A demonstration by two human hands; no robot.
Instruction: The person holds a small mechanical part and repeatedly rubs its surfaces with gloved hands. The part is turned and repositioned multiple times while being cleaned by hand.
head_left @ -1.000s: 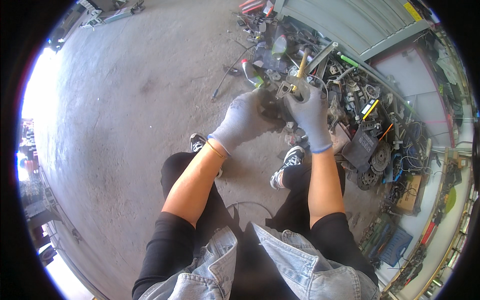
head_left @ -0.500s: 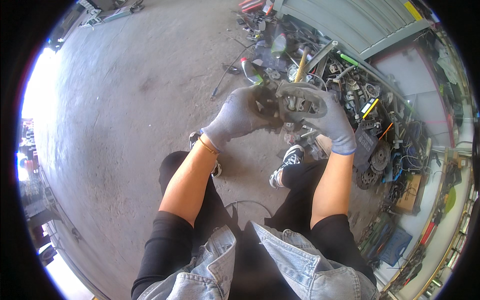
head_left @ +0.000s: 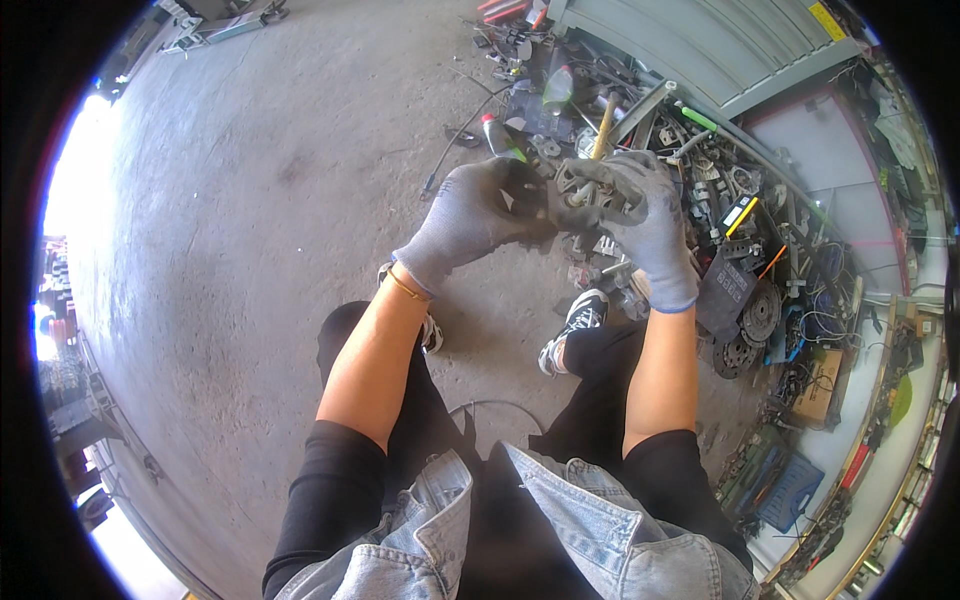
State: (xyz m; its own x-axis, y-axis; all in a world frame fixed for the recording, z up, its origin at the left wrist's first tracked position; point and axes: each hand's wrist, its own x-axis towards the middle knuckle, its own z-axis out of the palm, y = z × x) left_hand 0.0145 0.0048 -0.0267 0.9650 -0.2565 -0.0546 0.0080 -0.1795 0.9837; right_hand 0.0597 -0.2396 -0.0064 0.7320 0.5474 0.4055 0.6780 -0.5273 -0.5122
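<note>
In grey work gloves, both my hands are raised over the floor in front of my knees. Between them is a dark, greasy metal part (head_left: 548, 207), its outline partly hidden by the gloves. My left hand (head_left: 472, 217) is curled round its left side, thumb low and fingers above. From the other side my right hand (head_left: 652, 225) curves its fingers and thumb toward the part's right end, where a grey openwork face (head_left: 578, 186) shows. The exact kind of part cannot be made out against the clutter behind.
A heap of scrap car parts (head_left: 700, 185) spreads ahead and to the right, with a clear bottle (head_left: 500, 138) and a yellow handle (head_left: 604, 130) in it. Clutch-like discs (head_left: 762, 310) and a blue tool case (head_left: 792, 492) lie right. A cable (head_left: 447, 150) crosses the concrete.
Both hands have shifted slightly left. My right hand's fingers have come lower and turned around the part's right end, and its openwork face shows more.
</note>
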